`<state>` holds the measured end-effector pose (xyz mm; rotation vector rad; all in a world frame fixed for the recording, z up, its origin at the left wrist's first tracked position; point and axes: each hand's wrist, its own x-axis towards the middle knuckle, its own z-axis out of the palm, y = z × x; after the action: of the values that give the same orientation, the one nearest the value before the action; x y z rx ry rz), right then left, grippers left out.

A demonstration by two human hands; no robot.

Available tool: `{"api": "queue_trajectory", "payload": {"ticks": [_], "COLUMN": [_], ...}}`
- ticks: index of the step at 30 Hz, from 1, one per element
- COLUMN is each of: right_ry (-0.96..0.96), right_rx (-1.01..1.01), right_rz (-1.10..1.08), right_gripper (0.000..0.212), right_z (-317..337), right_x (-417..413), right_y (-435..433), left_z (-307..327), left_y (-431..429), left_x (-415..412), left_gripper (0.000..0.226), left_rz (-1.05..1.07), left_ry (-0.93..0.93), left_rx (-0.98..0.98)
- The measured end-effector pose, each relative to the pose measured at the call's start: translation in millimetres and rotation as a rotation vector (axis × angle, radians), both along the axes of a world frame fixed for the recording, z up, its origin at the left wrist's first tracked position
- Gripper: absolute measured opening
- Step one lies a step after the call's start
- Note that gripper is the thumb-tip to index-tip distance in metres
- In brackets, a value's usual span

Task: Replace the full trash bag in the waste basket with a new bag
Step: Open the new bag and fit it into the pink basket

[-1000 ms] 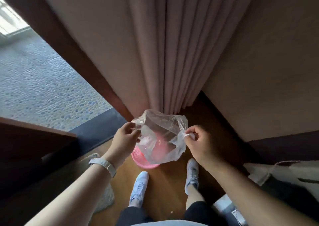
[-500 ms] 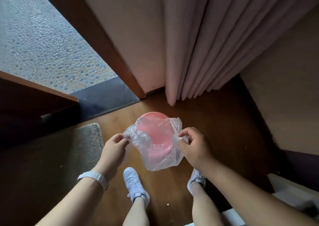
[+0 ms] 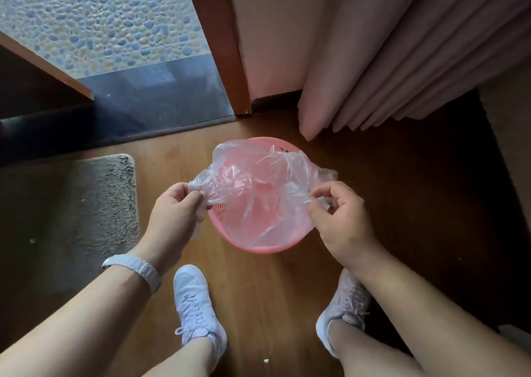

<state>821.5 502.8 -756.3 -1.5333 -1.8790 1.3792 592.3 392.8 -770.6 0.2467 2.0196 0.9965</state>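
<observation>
A pink plastic waste basket point(image 3: 260, 249) stands on the wooden floor in front of my feet. A clear, crinkled plastic bag point(image 3: 258, 181) is spread over its mouth and hangs partly inside. My left hand point(image 3: 175, 212) pinches the bag's left edge at the basket's left rim. My right hand point(image 3: 342, 221) pinches the bag's right edge over the right rim. The basket's inside shows pink through the film; whether anything lies in it I cannot tell.
A pink curtain point(image 3: 388, 69) hangs just behind the basket on the right. A wooden door frame point(image 3: 227, 48) and dark threshold point(image 3: 155, 89) lie beyond, with pebbled ground outside. A grey mat point(image 3: 71, 218) lies at the left. My white shoes point(image 3: 195, 304) stand close below.
My view has tilted down and closer to the basket. Both hands have lowered the clear bag from above the basket onto its mouth and spread it wider.
</observation>
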Motion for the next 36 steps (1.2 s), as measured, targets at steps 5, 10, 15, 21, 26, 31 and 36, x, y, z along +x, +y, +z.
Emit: {"api": "queue_trajectory", "payload": {"ticks": [5, 10, 15, 21, 26, 31, 36], "right_ry": [-0.09, -0.277, -0.326, -0.203, -0.211, -0.339, -0.421], "right_rx": [0.113, 0.023, -0.088, -0.157, -0.159, -0.077, 0.203], "right_rz": [0.186, 0.426, 0.511, 0.398, 0.421, 0.487, 0.596], "right_gripper": [0.007, 0.012, 0.017, 0.022, 0.021, 0.018, 0.015], "right_z": [-50, -68, -68, -80, -108, -140, -119], "right_x": [-9, 2, 12, -25, -55, -61, -44], "right_y": [-8, -16, -37, -25, -12, 7, 19], "left_z": [-31, -43, -22, -33, -66, -87, -101], "left_y": [-23, -51, -65, -60, -54, -48, -34], "left_x": [7, 15, 20, 9, -5, -1, 24], "left_gripper": [0.028, 0.042, 0.034, 0.012, 0.043, 0.067, 0.046], "left_rz": [0.038, -0.044, -0.032, -0.319, -0.314, -0.665, -1.226], "left_ry": [0.131, 0.362, 0.399, 0.497, 0.412, 0.723, 1.129], "left_rx": [0.06, 0.047, 0.057, -0.08, -0.059, -0.04, 0.141]}}
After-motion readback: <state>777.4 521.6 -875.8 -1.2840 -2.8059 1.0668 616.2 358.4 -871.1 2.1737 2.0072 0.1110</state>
